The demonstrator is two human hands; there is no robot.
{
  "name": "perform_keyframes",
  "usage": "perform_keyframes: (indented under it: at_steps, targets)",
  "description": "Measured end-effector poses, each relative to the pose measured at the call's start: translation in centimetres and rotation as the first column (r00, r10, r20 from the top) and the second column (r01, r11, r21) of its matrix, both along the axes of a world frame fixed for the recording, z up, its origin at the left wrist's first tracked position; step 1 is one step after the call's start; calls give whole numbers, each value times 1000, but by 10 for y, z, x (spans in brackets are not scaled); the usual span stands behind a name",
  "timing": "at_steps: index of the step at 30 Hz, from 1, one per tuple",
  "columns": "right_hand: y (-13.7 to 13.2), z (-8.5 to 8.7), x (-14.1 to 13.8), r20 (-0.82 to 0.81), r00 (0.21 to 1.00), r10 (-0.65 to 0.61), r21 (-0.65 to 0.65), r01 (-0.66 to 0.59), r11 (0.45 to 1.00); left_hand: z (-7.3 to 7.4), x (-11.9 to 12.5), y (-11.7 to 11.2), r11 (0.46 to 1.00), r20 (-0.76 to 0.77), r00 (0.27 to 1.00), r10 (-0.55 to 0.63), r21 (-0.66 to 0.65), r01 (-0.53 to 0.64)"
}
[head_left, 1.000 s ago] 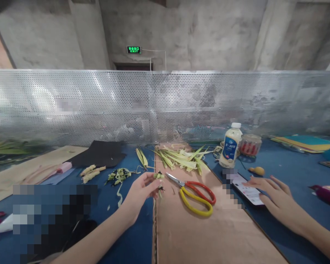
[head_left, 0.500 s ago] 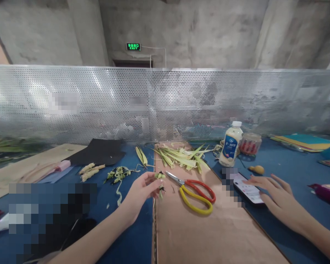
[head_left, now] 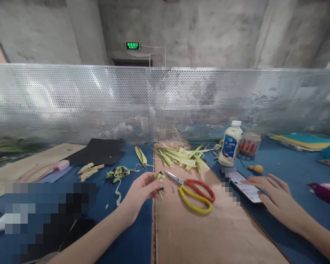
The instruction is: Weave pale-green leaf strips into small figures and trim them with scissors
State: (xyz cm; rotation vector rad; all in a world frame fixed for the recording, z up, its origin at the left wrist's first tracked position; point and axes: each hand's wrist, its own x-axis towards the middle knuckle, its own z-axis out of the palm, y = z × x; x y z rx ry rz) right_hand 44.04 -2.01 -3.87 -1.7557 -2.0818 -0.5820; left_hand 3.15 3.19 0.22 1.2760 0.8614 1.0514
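Observation:
Between the thumb and fingers of my left hand point(head_left: 143, 190) is a small knotted piece of green husk point(head_left: 160, 176) with black bits on it. My fingers hide part of it. My right hand point(head_left: 277, 198) spreads its fingers over a phone point(head_left: 249, 189) with a lit screen, fingertips at the glass. Scissors point(head_left: 178, 178) with one red and one yellow handle lie on the cardboard point(head_left: 198, 238), just right of the held piece. Behind them is a pile of pale green corn husks point(head_left: 181, 156).
Small knotted green pieces point(head_left: 118, 174) and beige twisted pieces point(head_left: 89, 171) lie left on the blue table. A milky bottle point(head_left: 230, 145), a jar point(head_left: 249, 143) and a small gourd point(head_left: 256, 168) stand right. A perforated metal screen point(head_left: 176, 99) closes the back.
Almost nothing differs. The view has shifted very slightly; both hands keep their places, the left on the knotted husk piece and the right over the phone.

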Motion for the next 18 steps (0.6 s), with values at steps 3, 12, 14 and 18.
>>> perform_keyframes:
  at_steps: [3, 12, 14, 18]
  targets:
    - [1, -2, 4, -11, 1000, 24, 5, -24, 1000, -1, 0, 0, 1000, 0, 1000, -4, 5, 4]
    - [-1, 23, -82, -210, 957, 199, -57, -215, 975, -2, 0, 4, 997, 133, 991, -1, -71, 10]
    - [8, 26, -113, -142, 943, 301, -183, -324, 928, -1, -1, 5, 995, 179, 984, 13, -101, 5]
    - [36, 14, -150, -2, 967, 256, -226, -250, 942, -1, -5, 9, 982, 320, 946, 47, -188, 14]
